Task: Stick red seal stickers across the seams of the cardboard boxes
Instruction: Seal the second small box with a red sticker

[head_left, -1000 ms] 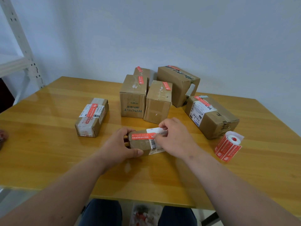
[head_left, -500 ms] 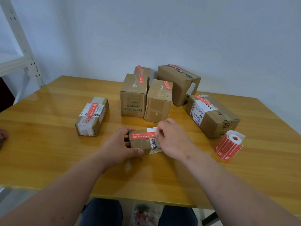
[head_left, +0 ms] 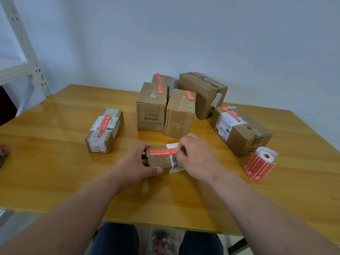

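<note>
A small cardboard box (head_left: 158, 161) lies on the wooden table (head_left: 55, 162) in front of me. My left hand (head_left: 136, 162) grips its left end, thumb on the front face. A red seal sticker (head_left: 161, 151) lies along the box's top. My right hand (head_left: 195, 157) has its fingertips on the sticker's right end, near a white barcode label (head_left: 174, 161). The roll of red seal stickers (head_left: 258, 162) lies on the table to the right, with a strip of stickers hanging loose.
Several sealed cardboard boxes with red stickers stand behind: one at the left (head_left: 104, 131), two upright in the middle (head_left: 151, 109) (head_left: 179, 115), one larger at the back (head_left: 202, 94), one at the right (head_left: 239, 129). A white metal shelf frame (head_left: 24, 52) stands at far left.
My right hand has slid a little leftward along the box top, its fingertips now at the sticker's right end. The left hand keeps its grip on the box.
</note>
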The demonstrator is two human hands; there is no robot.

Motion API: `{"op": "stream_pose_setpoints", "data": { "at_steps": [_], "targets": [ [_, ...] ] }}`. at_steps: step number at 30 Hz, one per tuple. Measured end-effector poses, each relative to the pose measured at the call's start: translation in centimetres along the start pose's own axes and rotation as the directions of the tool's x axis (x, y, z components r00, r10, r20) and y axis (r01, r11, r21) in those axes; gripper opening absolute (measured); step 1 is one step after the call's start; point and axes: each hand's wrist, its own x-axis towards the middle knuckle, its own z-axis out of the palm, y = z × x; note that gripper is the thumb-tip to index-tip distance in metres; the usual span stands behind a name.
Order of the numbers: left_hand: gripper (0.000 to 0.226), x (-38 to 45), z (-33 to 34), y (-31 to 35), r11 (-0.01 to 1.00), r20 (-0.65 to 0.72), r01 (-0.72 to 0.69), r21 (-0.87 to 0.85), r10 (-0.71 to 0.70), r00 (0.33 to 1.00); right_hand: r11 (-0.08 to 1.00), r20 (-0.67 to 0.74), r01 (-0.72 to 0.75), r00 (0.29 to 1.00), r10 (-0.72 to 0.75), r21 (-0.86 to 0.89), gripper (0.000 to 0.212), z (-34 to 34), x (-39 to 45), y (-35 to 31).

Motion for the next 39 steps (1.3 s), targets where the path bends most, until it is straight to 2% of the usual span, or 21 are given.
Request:
{"op": "stream_pose_setpoints", "data": {
  "at_steps": [11, 15, 21, 24, 27, 32, 35, 37, 39],
  "targets": [
    [0.066, -0.3, 0.0, 0.3, 1.000, -0.006, -0.001, -0.006, 0.001, 1.000, 0.974, 0.118, -0.119, 0.988, 0.097, 0.194, 0.016, -2.2, 0.9, -0.8],
    [0.067, -0.3, 0.0, 0.4, 1.000, -0.005, 0.004, 0.008, -0.004, 1.000, 0.971, 0.127, -0.119, 0.988, 0.093, 0.210, 0.015, -2.5, 0.9, -1.2],
    [0.066, -0.4, 0.0, 0.6, 1.000, -0.012, 0.007, 0.014, -0.007, 1.000, 0.973, 0.078, -0.061, 0.996, 0.044, 0.221, 0.016, -2.8, 0.8, -2.4],
    [0.067, -0.5, 0.0, 0.7, 1.000, -0.018, 0.010, -0.007, -0.010, 1.000, 0.926, 0.003, -0.091, 0.995, 0.097, 0.366, 0.017, -4.1, 1.0, -2.6],
    [0.071, -0.5, -0.2, 1.0, 0.999, 0.001, 0.035, 0.005, -0.035, 0.999, 0.897, -0.044, -0.147, 0.982, 0.181, 0.416, 0.021, -5.3, 1.1, -1.7],
    [0.093, -0.6, -1.1, 1.4, 0.997, 0.065, 0.070, 0.033, -0.072, 0.995, 0.838, 0.125, -0.324, 0.946, 0.299, 0.439, 0.018, -4.8, 0.8, 0.5],
    [0.100, -0.6, -1.5, 1.7, 0.996, 0.112, 0.079, 0.052, -0.084, 0.990, 0.811, 0.178, -0.367, 0.930, 0.322, 0.455, 0.022, -3.8, 0.6, 0.9],
    [0.096, -0.7, -1.6, 2.0, 0.997, 0.129, 0.062, 0.035, -0.066, 0.989, 0.810, 0.181, -0.368, 0.930, 0.321, 0.456, 0.024, -3.5, 0.7, 0.8],
    [0.081, -0.7, -1.7, 2.2, 0.999, 0.098, 0.053, -0.012, -0.051, 0.994, 0.822, 0.174, -0.356, 0.934, 0.311, 0.444, 0.022, -3.5, 0.8, 0.7]
  ]
}}
